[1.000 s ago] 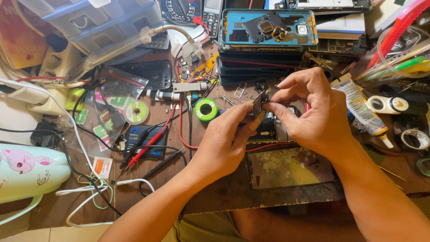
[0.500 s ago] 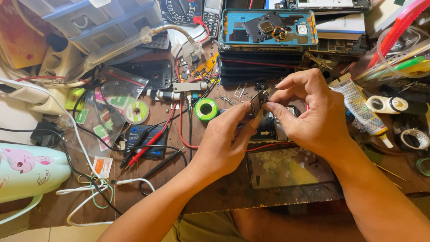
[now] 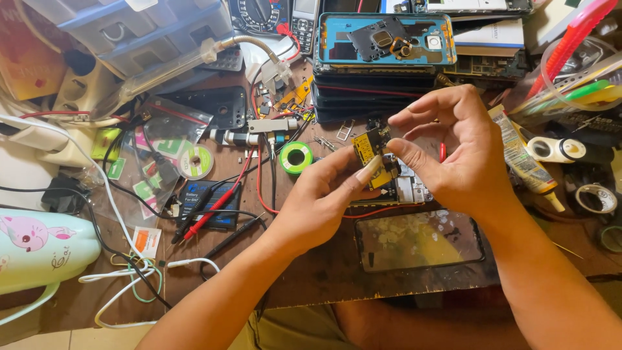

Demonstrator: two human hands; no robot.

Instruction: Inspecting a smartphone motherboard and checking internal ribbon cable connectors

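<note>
While both hands (image 3: pixel 395 175) work, clutter covers the worn wooden bench (image 3: pixel 324 272).

Small yellow-and-black circuit board (image 3: pixel 374 150), tilted upright, pinched above the workbench.

Bare board at six o'clock, below the dark glass panel (image 3: pixel 418 241), gives open passage. At twelve, the stack of opened phones (image 3: pixel 382 61) walls things off. Nine o'clock: probe leads (image 3: pixel 214 207) and green solder spool (image 3: pixel 296 157) clutter. Three: glue tube (image 3: pixel 525 159), tape rolls (image 3: pixel 551 149).
</note>
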